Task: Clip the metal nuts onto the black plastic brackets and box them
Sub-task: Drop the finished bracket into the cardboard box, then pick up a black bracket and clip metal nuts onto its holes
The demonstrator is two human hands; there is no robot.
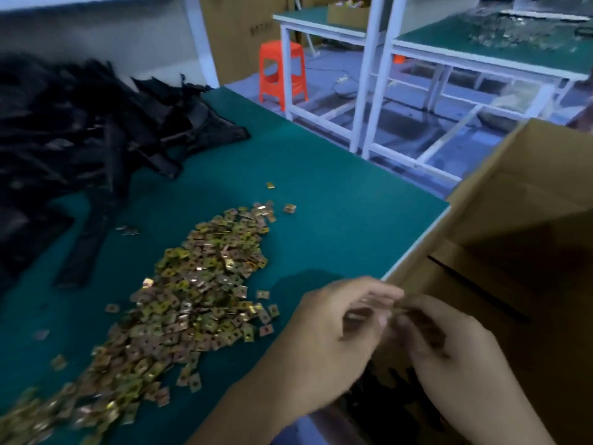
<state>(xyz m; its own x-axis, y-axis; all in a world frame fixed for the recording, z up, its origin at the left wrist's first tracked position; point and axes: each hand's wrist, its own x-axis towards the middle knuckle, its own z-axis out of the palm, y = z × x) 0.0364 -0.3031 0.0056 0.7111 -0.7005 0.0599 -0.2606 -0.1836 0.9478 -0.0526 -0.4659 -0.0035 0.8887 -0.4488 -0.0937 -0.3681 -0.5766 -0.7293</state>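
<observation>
A long heap of gold metal nuts (pixel 192 293) lies on the green table (pixel 321 194). Black plastic brackets (pixel 80 123) are piled at the back left. My left hand (pixel 333 329) and my right hand (pixel 455 351) meet fingertip to fingertip over the table's right corner, beside the open cardboard box (pixel 519 200). Both have curled fingers and pinch something small and gold-brown between them, seemingly metal nuts, though motion blur hides the detail. A thin black bracket (pixel 478 290) slants inside the box, and more dark brackets (pixel 394 393) show low in it.
One black bracket (pixel 83 252) lies apart, left of the nut heap. Stray nuts (pixel 288 208) dot the cloth. Beyond the table stand white-framed benches (pixel 481 49), an orange stool (pixel 282 73) and more cartons (pixel 237 30).
</observation>
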